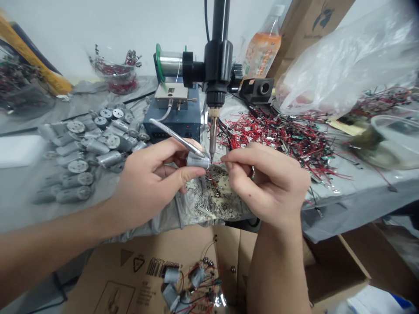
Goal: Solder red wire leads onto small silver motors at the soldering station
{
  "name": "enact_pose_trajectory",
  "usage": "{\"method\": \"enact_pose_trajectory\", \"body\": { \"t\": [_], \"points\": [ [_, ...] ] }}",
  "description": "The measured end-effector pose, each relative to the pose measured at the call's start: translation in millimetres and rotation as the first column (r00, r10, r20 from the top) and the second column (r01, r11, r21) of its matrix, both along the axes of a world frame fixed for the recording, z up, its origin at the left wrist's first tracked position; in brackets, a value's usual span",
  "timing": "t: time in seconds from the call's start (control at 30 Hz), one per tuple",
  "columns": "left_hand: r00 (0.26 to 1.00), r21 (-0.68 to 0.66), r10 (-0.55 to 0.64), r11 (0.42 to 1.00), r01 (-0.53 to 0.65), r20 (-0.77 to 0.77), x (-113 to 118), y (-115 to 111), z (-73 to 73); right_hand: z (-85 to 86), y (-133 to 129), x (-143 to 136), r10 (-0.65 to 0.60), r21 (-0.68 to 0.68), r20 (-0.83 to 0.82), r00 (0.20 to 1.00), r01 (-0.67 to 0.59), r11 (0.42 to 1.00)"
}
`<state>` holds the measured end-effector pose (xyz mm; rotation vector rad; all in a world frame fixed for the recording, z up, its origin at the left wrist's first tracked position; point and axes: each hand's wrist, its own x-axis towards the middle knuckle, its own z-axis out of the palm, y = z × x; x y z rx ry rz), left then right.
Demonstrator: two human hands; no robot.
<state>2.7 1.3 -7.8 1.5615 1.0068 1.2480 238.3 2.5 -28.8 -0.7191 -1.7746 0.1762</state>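
Observation:
My left hand (157,174) is closed around a small silver electric motor (195,161), its end turned toward the right. Just above that end stands the tip of a soldering iron (213,131), clamped upright on a black stand (218,56). A flexible metal solder guide tube (178,137) runs down from the feeder to the motor end. Between thumb and forefinger my right hand (262,174) pinches a thin red wire (217,162), which reaches to the motor end beside the iron tip. Whether the wire touches the terminal is too small to tell.
Loose motors (94,135) lie in a heap at left. Red and black wires (278,135) with small parts are piled at right. A solder spool (170,63) sits above a blue box (193,113). Below, a cardboard box (121,279) holds several wired motors (172,296). A bottle (262,48) stands behind.

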Motion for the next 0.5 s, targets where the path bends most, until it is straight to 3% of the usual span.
{"method": "enact_pose_trajectory", "body": {
  "t": [0.5],
  "points": [
    [0.996,-0.026,-0.023,0.999,0.021,-0.083,-2.8,-0.2,-0.8,0.1,-0.5,0.4,0.013,-0.011,0.001,1.0,-0.013,1.0]
  ]
}}
